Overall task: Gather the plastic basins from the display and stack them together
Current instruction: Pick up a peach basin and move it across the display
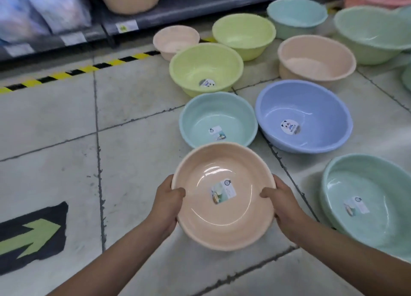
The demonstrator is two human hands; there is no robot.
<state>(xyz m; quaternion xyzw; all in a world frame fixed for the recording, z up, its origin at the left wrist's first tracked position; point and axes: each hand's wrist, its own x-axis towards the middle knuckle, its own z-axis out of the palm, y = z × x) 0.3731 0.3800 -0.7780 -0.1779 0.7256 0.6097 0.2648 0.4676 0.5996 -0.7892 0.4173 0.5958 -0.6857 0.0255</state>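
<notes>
The tiled floor (66,122) serves as the working surface; open room lies to the left, bounded on the far side by the hazard-striped line (89,70) and the shelf (200,6); the right side is crowded with loose basins. The mint-green basin (347,209) sits nearest on the right; the violet-blue basin (311,100) lies beyond it; the pale blue basin (195,122) lies just ahead of the carried item. The peach basin (222,160) is held above the floor, mouth up; its far rim overlaps the pale blue basin in view, and contact cannot be determined. It is gripped at opposite sides of the rim; the left hand (165,204) and the right hand (283,203) are each closed on it, thumb hooked inside, fingers hidden beneath the wall. The basin is judged light, thin-walled, slightly flexible and smooth; the rolled rim is judged the firmest hold. A level descent is advised for nesting; neighbouring rims are to be cleared.
</notes>
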